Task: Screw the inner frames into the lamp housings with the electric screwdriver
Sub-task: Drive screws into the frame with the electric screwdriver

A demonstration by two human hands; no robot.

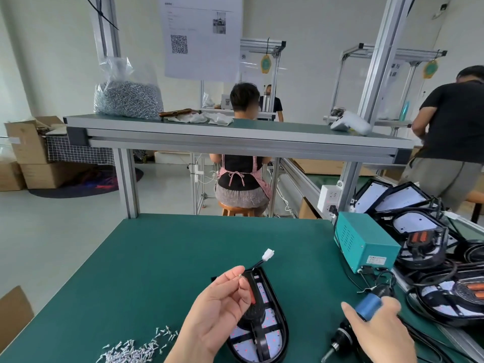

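A black lamp housing (272, 334) lies on the green bench near the front edge, with a black inner frame (258, 327) set inside it and a white plug (267, 254) on its wire at the far end. My left hand (217, 313) hovers over the housing's left side, palm up, pinching a small silver screw (240, 276) between thumb and fingertips. My right hand (379, 331) grips the electric screwdriver (348, 334), whose blue collar shows above my fingers and whose tip points down-left, to the right of the housing.
Loose screws (136, 349) are heaped at the front left. A teal power box (366, 244) and a pile of lamp housings (440, 263) fill the right side. A raised shelf (235, 137) carries a bag of screws (128, 98). People work beyond.
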